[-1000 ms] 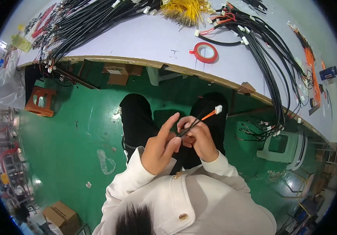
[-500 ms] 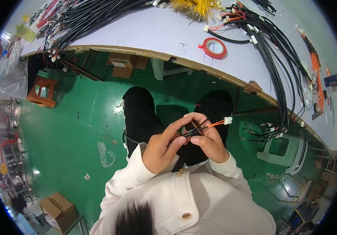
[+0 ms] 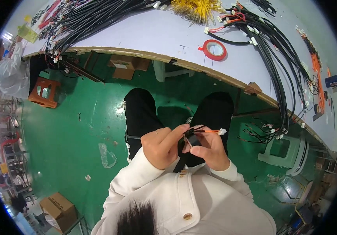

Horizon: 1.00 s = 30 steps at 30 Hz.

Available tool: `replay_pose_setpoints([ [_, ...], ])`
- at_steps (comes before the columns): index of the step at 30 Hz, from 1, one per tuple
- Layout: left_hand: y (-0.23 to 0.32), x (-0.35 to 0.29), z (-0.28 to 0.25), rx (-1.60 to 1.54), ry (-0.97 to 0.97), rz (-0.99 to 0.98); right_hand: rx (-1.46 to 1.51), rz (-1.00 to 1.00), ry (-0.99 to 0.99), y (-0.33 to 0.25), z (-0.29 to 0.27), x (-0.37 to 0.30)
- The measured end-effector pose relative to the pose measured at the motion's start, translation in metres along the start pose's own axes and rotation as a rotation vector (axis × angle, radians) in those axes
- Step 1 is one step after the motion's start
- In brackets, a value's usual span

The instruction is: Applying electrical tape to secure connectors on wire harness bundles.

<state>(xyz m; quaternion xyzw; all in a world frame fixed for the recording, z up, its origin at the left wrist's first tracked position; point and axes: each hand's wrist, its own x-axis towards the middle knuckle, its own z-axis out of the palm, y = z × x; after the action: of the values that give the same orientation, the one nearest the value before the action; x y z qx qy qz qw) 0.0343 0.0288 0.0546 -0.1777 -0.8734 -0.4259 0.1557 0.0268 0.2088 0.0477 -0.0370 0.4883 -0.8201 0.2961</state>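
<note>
Cable (image 3: 209, 131) up between the hands, over the black trousers (image 3: 215, 109): black and orange strands, white connector (image 3: 222, 132) jutting out on the right! Right hand (image 3: 214, 152) pinches a small black piece (image 3: 194, 140) beside it, thumb pressed in; left hand (image 3: 160, 145) has its index at the dark strands, any pinch there I can't tell. Light and bendy, I'd judge, so best gripped by the black stretch. Beyond, red tape roll (image 3: 222, 55) on the table (image 3: 156, 37).

Partly hidden at the dark piece (image 3: 193, 140) by left hand (image 3: 160, 145) and right hand (image 3: 212, 152); cropped at top across yellow wires (image 3: 197, 11); blurred, far left, among clutter (image 3: 11, 156).
</note>
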Motion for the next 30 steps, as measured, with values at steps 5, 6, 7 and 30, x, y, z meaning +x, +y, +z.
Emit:
replay_pose_setpoints([
  [5, 0.001, 0.003, 0.015, 0.118, 0.045, -0.046, 0.054, 0.014, 0.171, 0.001, 0.013, -0.01],
  [6, 0.002, 0.001, 0.017, 0.135, 0.031, -0.056, 0.035, -0.009, 0.193, -0.003, 0.015, -0.009],
  [7, 0.003, 0.0, 0.019, 0.146, 0.016, -0.065, 0.013, -0.032, 0.22, -0.007, 0.018, -0.008],
  [30, 0.01, -0.002, 0.01, -0.237, -0.008, -0.199, -0.223, -0.024, 0.01, 0.005, -0.012, 0.002],
])
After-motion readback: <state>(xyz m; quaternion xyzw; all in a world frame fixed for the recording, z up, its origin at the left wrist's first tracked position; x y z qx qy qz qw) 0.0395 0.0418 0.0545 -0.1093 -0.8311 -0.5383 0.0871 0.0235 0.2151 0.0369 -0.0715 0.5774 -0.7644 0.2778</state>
